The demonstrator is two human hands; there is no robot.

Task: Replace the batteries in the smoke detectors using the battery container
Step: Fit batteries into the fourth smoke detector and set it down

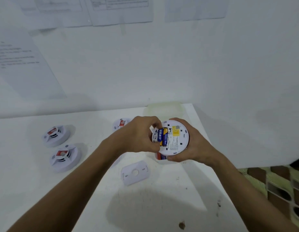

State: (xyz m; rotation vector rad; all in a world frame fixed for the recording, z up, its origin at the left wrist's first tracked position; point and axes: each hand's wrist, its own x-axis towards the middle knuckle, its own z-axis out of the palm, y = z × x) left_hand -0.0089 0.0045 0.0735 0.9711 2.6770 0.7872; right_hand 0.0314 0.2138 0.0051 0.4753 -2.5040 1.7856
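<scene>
The right hand cups a round white smoke detector from its right side, fingers curled round the rim and thumb under the near edge, holding it back-side up and tilted toward the camera above the table. The left hand reaches in from the left, its fingertips curled and pinching at the batteries in the detector's open bay; two cells show there, blue and yellow, lying side by side, and the thumb and forefinger close over the left end of them. Whether the fingers grip a cell or only press on it cannot be told. A yellow label sits on the detector's back just right of the bay. Directly beneath the held detector, partly hidden by it, is the battery container, a pale tub with red and blue cells showing at its near left corner; its translucent lid lies beyond the detector, at the table's far edge. Near the detector, on the camera side and to the left, a white mounting plate lies flat on the table. Left of the detector, half behind the left hand, a third detector rests face up. Well to the left stand two more detectors and, one behind the other, each with a red tag. Papers hang on the wall behind.
</scene>
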